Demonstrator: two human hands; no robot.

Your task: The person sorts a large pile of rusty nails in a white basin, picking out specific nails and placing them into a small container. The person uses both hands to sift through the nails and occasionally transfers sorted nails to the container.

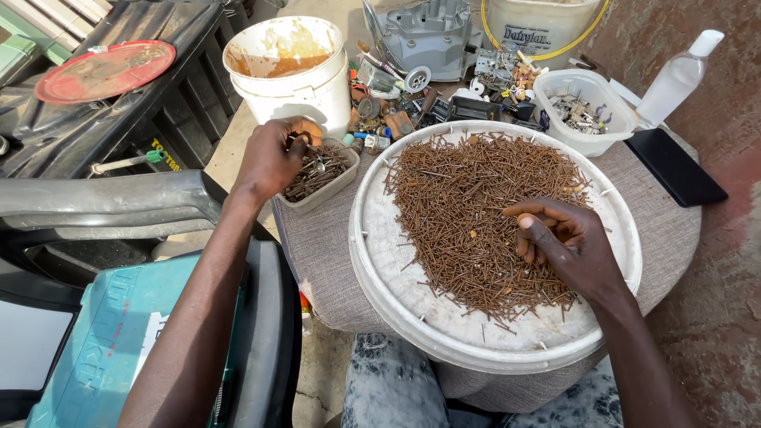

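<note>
Rust-brown nails (476,218) lie heaped on a round white lid (380,269) that rests on a grey cushion (317,254) in front of me. My right hand (567,246) sits on the near right part of the heap, fingers curled loosely together, tips down among the nails; whether any are pinched between them I cannot tell. My left hand (273,158) is over the small grey tray (329,186) just left of the lid, fingers closed on a few nails above the ones already lying there.

To do this well, I judge: rake lightly with the fingertips, lift only a few at a time, keep points away from the skin, release low over the tray so nothing bounces off.

Nails look thin, short, evenly rusted, tangled every way; a few strays lie on bare lid near the rim. White bucket (293,67) stands behind the tray, a clear tub (590,111) of metal bits beyond the lid.
</note>
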